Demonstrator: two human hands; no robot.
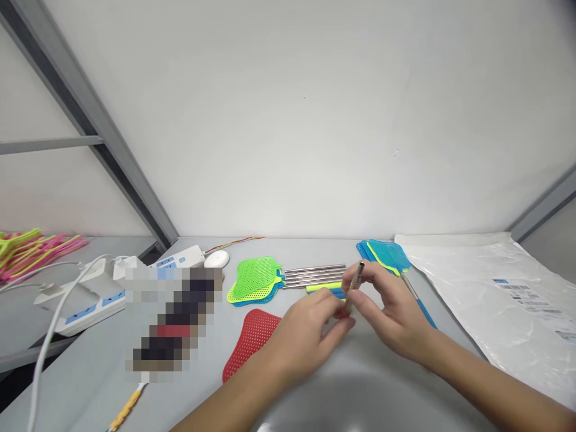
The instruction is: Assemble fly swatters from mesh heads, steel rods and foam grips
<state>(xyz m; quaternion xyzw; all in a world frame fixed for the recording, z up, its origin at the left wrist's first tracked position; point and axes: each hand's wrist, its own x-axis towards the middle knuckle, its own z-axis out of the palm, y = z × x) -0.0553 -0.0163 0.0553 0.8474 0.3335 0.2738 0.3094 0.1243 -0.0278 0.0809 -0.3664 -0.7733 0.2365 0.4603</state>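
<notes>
A metal rod (357, 282), tube-like with its end tilted up, is pinched between the thumb and fingers of my right hand (391, 309). At the rod's lower end, the fingers of my left hand (310, 330) close around a small red part. A red perforated fly swatter head (256, 339) extends from under my left hand and wrist, which hide its neck. Behind my hands lie stacked green and blue swatter heads (256, 279) beside several metal rods (315, 275). Yellow and blue handle grips (324, 288) are partly covered by my fingers.
Blue and yellow fly swatters (389, 255) lie behind my right hand, near a white plastic mailer (490, 288). On the left are power strips (96, 309) with cables, a white round object (216, 259) and a pixelated item (180, 318). A wall (297, 132) rises behind.
</notes>
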